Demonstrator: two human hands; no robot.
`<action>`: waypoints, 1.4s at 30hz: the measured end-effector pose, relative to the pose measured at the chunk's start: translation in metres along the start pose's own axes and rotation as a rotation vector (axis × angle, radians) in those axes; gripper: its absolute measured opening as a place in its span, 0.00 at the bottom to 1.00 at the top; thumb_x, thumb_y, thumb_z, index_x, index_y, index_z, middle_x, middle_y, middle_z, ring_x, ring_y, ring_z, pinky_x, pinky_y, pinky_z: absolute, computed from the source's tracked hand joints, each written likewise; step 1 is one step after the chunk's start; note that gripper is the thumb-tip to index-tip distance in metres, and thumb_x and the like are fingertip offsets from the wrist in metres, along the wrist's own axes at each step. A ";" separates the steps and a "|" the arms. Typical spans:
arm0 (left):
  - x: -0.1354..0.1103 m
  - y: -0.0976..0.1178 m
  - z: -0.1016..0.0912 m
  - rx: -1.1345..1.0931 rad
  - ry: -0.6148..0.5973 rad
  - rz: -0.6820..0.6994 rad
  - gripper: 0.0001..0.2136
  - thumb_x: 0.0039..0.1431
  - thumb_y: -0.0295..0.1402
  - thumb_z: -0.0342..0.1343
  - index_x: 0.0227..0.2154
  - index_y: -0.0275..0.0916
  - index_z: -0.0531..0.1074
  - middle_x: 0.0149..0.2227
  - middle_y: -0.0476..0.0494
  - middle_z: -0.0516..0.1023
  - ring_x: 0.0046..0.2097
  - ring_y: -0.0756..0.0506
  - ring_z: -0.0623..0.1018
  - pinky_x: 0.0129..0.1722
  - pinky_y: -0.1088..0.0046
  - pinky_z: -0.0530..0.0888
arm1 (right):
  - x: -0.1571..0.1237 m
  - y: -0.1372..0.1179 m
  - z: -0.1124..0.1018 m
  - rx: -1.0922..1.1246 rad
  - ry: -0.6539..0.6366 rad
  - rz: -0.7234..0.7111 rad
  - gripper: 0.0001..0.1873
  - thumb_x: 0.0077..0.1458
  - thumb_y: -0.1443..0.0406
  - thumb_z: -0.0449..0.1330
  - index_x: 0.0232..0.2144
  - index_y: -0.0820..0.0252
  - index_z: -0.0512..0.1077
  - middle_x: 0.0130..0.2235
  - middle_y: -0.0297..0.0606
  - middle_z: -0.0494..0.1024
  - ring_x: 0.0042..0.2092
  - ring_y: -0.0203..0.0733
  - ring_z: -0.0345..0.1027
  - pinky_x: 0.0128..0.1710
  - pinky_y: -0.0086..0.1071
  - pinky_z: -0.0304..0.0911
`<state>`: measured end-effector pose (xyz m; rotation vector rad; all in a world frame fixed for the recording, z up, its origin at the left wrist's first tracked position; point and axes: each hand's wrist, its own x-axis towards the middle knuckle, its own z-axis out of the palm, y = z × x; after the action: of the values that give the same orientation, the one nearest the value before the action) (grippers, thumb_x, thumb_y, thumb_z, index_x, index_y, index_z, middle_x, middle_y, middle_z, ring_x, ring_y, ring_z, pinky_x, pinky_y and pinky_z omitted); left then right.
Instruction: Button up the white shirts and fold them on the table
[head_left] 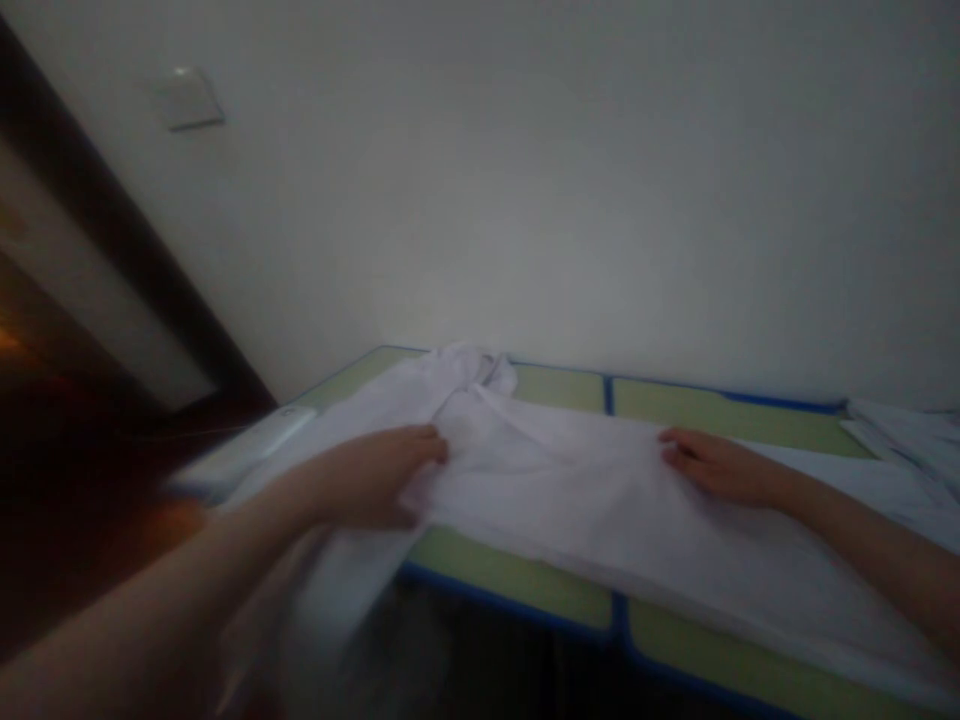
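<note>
A white shirt (555, 480) lies stretched along a green table with blue edging; its crumpled, collar-like end is at the far left-middle. My left hand (394, 475) is closed on the fabric near that end, and a loose part of the cloth hangs over the table's front edge beneath it. Farther right, my right hand (720, 470) rests on the shirt with its fingers bent and pinching the cloth near the back edge. Blur hides the exact grip of the fingertips.
The green table (517, 570) stands against a pale wall (570, 180). More white cloth (911, 440) lies folded at the far right. A whitish flat object (247, 450) is at the left end. A wall switch (187, 100) and a dark door frame (135, 220) are at left.
</note>
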<state>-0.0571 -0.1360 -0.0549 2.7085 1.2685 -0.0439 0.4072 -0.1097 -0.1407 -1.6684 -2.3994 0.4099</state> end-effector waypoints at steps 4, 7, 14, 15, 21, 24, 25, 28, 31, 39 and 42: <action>0.024 0.032 0.027 -0.083 0.168 0.368 0.24 0.53 0.38 0.55 0.53 0.43 0.62 0.56 0.38 0.62 0.57 0.40 0.62 0.55 0.62 0.61 | -0.048 0.023 0.016 -0.224 0.132 -0.008 0.31 0.57 0.48 0.45 0.55 0.60 0.62 0.56 0.45 0.65 0.56 0.50 0.58 0.56 0.44 0.54; 0.039 0.029 0.052 -0.107 0.134 0.512 0.12 0.58 0.35 0.50 0.44 0.42 0.70 0.45 0.39 0.71 0.50 0.42 0.68 0.50 0.64 0.65 | -0.083 0.034 0.030 -0.336 0.177 0.016 0.35 0.55 0.47 0.48 0.59 0.59 0.57 0.59 0.44 0.60 0.59 0.52 0.53 0.58 0.46 0.52; 0.030 0.009 0.057 -0.134 -0.073 0.416 0.09 0.59 0.32 0.45 0.30 0.39 0.70 0.32 0.43 0.70 0.36 0.47 0.69 0.39 0.72 0.66 | -0.138 0.072 0.022 -0.375 0.120 0.055 0.39 0.55 0.47 0.48 0.64 0.53 0.44 0.64 0.35 0.46 0.64 0.50 0.39 0.62 0.49 0.40; 0.028 0.006 0.055 -0.136 -0.102 0.388 0.08 0.58 0.32 0.47 0.28 0.39 0.69 0.31 0.44 0.70 0.35 0.47 0.69 0.38 0.72 0.66 | -0.147 0.082 0.018 -0.370 0.115 0.075 0.39 0.54 0.47 0.49 0.64 0.52 0.44 0.64 0.34 0.45 0.64 0.50 0.37 0.63 0.49 0.39; 0.036 -0.015 0.035 -0.115 -0.419 0.104 0.13 0.39 0.41 0.62 0.27 0.39 0.70 0.29 0.49 0.72 0.29 0.47 0.69 0.27 0.74 0.63 | -0.201 0.150 -0.002 -0.311 0.228 0.214 0.39 0.50 0.46 0.53 0.61 0.53 0.53 0.62 0.37 0.53 0.63 0.54 0.41 0.62 0.51 0.40; 0.066 0.007 0.012 -0.046 -0.537 0.056 0.17 0.36 0.46 0.63 0.28 0.40 0.73 0.26 0.48 0.72 0.26 0.47 0.69 0.24 0.74 0.61 | -0.226 0.159 -0.012 -0.338 0.343 0.329 0.36 0.50 0.48 0.54 0.59 0.54 0.59 0.61 0.45 0.56 0.62 0.56 0.44 0.62 0.48 0.43; 0.080 0.023 0.005 -0.033 -0.472 0.096 0.18 0.38 0.47 0.62 0.31 0.40 0.74 0.28 0.47 0.74 0.28 0.46 0.71 0.26 0.73 0.63 | -0.234 0.156 -0.014 -0.341 0.375 0.365 0.34 0.51 0.49 0.54 0.58 0.53 0.60 0.60 0.46 0.56 0.62 0.56 0.46 0.62 0.45 0.44; 0.127 0.090 -0.003 -0.098 -0.130 0.354 0.22 0.51 0.47 0.54 0.47 0.42 0.70 0.46 0.41 0.72 0.45 0.42 0.72 0.42 0.68 0.66 | -0.258 0.138 -0.012 -0.321 0.375 0.392 0.32 0.53 0.50 0.51 0.59 0.52 0.59 0.62 0.41 0.54 0.62 0.53 0.46 0.62 0.43 0.45; 0.174 0.157 0.017 -0.138 -0.016 0.625 0.28 0.58 0.47 0.46 0.59 0.43 0.56 0.63 0.40 0.53 0.61 0.40 0.57 0.57 0.64 0.55 | -0.278 0.118 0.000 -0.285 0.249 0.365 0.34 0.56 0.50 0.48 0.61 0.57 0.53 0.64 0.38 0.48 0.64 0.50 0.42 0.63 0.46 0.43; 0.229 0.201 0.087 0.021 -0.137 0.623 0.49 0.44 0.63 0.47 0.64 0.44 0.36 0.65 0.36 0.34 0.65 0.32 0.40 0.59 0.47 0.40 | -0.314 0.107 -0.006 -0.288 0.390 0.505 0.30 0.53 0.48 0.51 0.51 0.61 0.67 0.56 0.45 0.65 0.57 0.51 0.57 0.59 0.45 0.53; 0.258 0.211 0.078 -0.003 -0.205 0.611 0.44 0.48 0.62 0.44 0.64 0.43 0.39 0.66 0.36 0.37 0.65 0.34 0.42 0.60 0.50 0.43 | -0.320 0.101 -0.025 -0.147 0.406 0.686 0.25 0.53 0.47 0.50 0.38 0.58 0.73 0.43 0.43 0.75 0.45 0.49 0.68 0.46 0.42 0.64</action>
<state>0.2729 -0.0848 -0.1295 2.8693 0.3575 -0.2388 0.6159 -0.3736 -0.1501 -2.3456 -1.5626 -0.0298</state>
